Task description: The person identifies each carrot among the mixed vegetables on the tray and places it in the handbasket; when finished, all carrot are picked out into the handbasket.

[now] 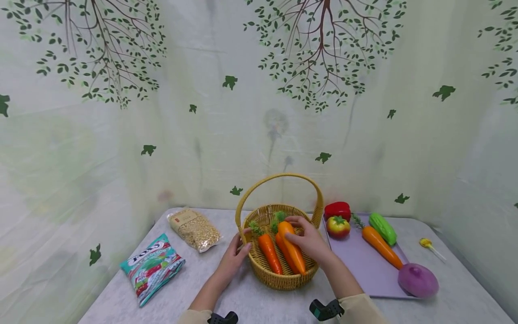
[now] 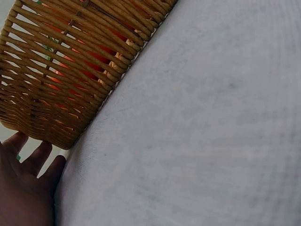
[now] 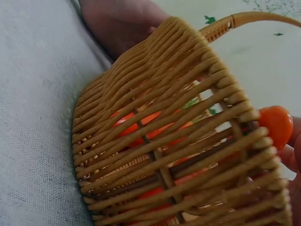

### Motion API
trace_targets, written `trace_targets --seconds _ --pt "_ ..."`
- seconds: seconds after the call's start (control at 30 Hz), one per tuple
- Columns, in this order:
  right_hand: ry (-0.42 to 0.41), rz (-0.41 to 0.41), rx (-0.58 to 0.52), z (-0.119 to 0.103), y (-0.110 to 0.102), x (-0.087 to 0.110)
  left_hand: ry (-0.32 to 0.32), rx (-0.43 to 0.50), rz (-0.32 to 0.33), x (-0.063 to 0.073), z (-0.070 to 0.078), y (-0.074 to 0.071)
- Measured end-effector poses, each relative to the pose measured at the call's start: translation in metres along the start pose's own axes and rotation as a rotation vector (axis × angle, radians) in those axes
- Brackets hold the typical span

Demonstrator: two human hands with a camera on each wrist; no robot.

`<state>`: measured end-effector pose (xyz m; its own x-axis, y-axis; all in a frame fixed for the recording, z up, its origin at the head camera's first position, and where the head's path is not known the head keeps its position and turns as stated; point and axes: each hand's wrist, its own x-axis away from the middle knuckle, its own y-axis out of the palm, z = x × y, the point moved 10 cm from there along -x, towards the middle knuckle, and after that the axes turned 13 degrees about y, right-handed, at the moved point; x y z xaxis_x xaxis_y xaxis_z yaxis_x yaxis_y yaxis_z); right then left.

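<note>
A yellow-brown wicker basket (image 1: 279, 281) with a tall arched handle stands at the middle of the table. Inside lie an orange-red carrot (image 1: 269, 253) and, to its right, a second carrot (image 1: 284, 252), partly covered. My right hand (image 1: 309, 240) reaches over the basket's right side and grips a lighter orange carrot (image 1: 294, 252), its thumb and fingers around the upper part. That carrot's tip (image 3: 276, 125) shows past the rim in the right wrist view. Against the basket's left side, my left hand (image 1: 232, 256) touches the wicker with outstretched fingers (image 2: 37, 157).
On the right, a purple tray (image 1: 352, 274) bears a red pepper (image 1: 337, 210), a red-yellow fruit (image 1: 338, 227), another carrot (image 1: 382, 247), a green vegetable (image 1: 382, 228) and a purple onion (image 1: 418, 281). A lollipop (image 1: 426, 243) lies farther right. Leftward are a grain bag (image 1: 198, 229) and a teal snack bag (image 1: 154, 270).
</note>
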<state>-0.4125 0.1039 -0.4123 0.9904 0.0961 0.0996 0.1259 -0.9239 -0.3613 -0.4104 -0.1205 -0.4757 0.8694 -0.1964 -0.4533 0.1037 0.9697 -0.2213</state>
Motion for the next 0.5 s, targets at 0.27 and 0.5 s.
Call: trace_targets --seconds 0.27,0.5 --pt "0.026 0.005 0.103 0.003 0.014 -0.010 0.000 -0.003 -0.012 0.001 0.001 0.002" --pt "0.011 -0.020 0.119 0.006 0.018 -0.009 0.005 0.002 -0.003 0.001 0.002 0.001"
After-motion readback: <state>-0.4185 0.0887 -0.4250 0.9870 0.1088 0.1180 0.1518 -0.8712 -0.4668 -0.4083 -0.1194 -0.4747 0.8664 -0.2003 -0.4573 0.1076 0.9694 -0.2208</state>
